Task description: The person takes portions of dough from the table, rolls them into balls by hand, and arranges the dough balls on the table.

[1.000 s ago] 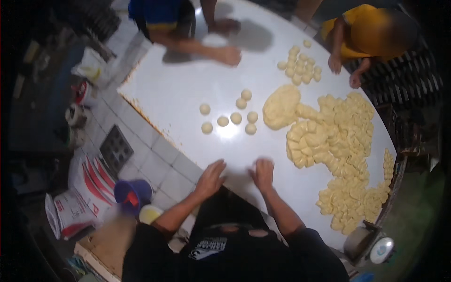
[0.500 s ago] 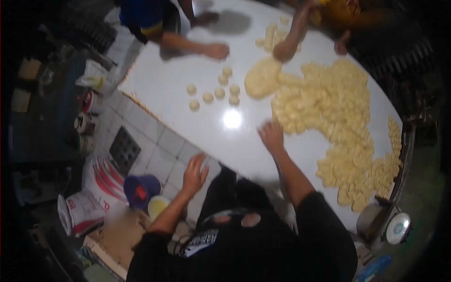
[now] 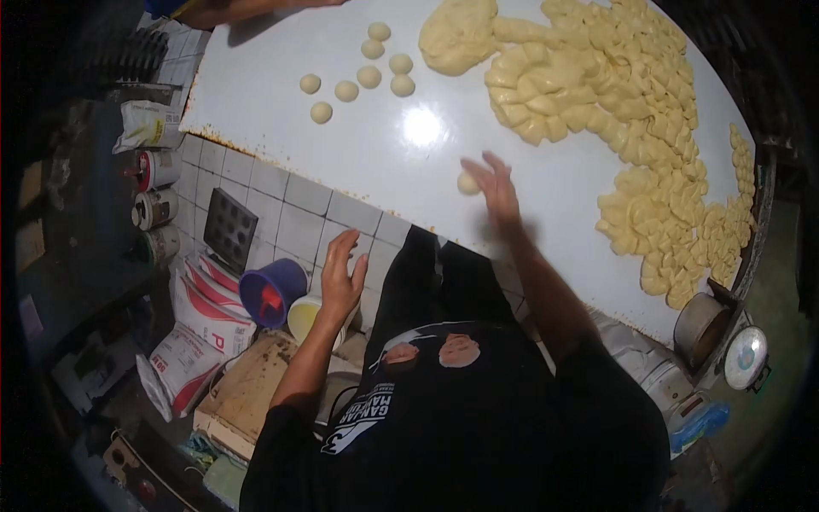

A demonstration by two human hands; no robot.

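Note:
My right hand point(image 3: 496, 188) is over the white table point(image 3: 281, 115), fingers apart, beside a pale dough ball point(image 3: 468, 183); whether the fingertips touch it I cannot tell. My left hand point(image 3: 339, 273) hangs outside the near table edge, above the tiled floor, fingers loosely extended and nothing in them. Farther back lie several round dough balls point(image 3: 368, 77) in a loose group. To their right is a smooth dough lump point(image 3: 452, 38), beside a wide spread of cut dough pieces point(image 3: 563, 94) running down the table's right side.
Another person's arm point(image 3: 230, 12) is at the top left. Along the left stand containers point(image 3: 156, 171), a muffin tin point(image 3: 229, 224), a blue bucket point(image 3: 275, 290), flour sacks point(image 3: 200, 341) and a cardboard box point(image 3: 243, 392). At the right are a metal pot point(image 3: 698, 324) and a lid point(image 3: 744, 357).
My right hand has reached forward onto the table, where a dough ball now shows beside it. My left hand has left the table edge. The view has shifted, leaving the co-workers mostly out of frame.

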